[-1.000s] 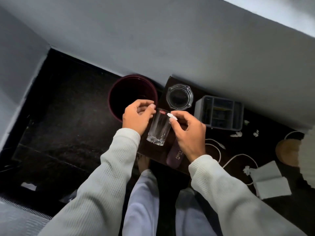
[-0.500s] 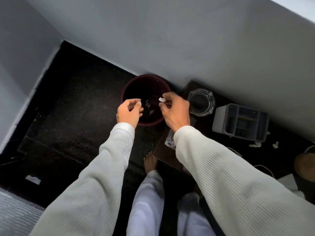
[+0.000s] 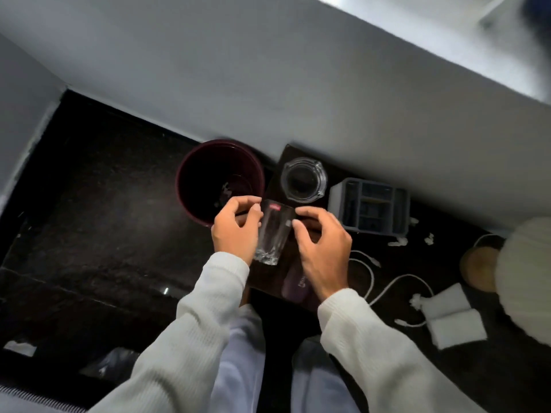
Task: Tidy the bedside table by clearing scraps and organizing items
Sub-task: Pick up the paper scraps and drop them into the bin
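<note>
A clear glass tumbler [image 3: 272, 234] with a red sticker near its rim stands at the left end of the dark bedside table [image 3: 396, 263]. My left hand [image 3: 235, 231] grips the tumbler's left side at the rim. My right hand [image 3: 322, 248] hovers at its right side with the fingers curled and apart, fingertips just beside the rim. A dark red bin [image 3: 182, 189] stands on the floor left of the table, with white scraps [image 3: 225, 189] inside. More white scraps [image 3: 398, 241] lie on the table near a grey organiser [image 3: 369, 207].
A glass ashtray [image 3: 303, 180] sits behind the tumbler. A white cable [image 3: 387, 289] loops across the table toward folded white tissues [image 3: 450, 317]. A lamp with a wooden base [image 3: 477, 269] stands at the right. A purple item [image 3: 293, 286] lies below my right wrist.
Half a second ago both hands were over the bin, the right one pinching a white scrap. Both hands have come back to the tumbler, and the scrap is gone from my fingers.
</note>
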The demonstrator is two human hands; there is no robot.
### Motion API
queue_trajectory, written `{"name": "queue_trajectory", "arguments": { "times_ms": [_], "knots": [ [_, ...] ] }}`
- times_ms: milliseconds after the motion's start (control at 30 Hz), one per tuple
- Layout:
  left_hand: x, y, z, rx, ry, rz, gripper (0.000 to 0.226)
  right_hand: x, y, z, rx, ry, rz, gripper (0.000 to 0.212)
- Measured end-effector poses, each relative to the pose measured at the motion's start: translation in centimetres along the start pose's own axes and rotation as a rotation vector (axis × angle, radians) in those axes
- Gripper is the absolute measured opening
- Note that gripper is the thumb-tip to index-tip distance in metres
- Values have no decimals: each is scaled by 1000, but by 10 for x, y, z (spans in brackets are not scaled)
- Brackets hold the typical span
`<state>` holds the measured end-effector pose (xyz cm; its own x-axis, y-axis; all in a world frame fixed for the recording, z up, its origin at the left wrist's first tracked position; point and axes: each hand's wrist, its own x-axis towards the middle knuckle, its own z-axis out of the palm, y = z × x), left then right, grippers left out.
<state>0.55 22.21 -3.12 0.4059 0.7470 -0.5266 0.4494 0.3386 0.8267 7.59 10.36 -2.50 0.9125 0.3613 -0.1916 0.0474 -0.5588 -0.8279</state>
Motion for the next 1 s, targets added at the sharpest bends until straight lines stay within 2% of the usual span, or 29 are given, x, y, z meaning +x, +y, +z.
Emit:
{"name": "queue_trajectory", "arguments": {
  "times_ms": [200, 400, 567, 800, 1000],
  "knots": [
    [-58, 5, 80, 114, -172, 185, 14, -15, 46, -82, -40, 193, 117, 12],
    [-98, -15, 137, 280, -302, 224, 11, -9, 105, -137, -73, 302, 300, 12],
    [-111, -38, 169, 350, -347, 135, 12, 13, 145, -157, -141, 218, 351, 22],
    [-112, -51, 195, 412, -334, 72, 13, 42, 169, -155, -246, 52, 290, 35],
    [-110, -51, 201, 461, -339, 104, 12, 48, 180, -147, -371, -75, 250, 28]
  ]
}}
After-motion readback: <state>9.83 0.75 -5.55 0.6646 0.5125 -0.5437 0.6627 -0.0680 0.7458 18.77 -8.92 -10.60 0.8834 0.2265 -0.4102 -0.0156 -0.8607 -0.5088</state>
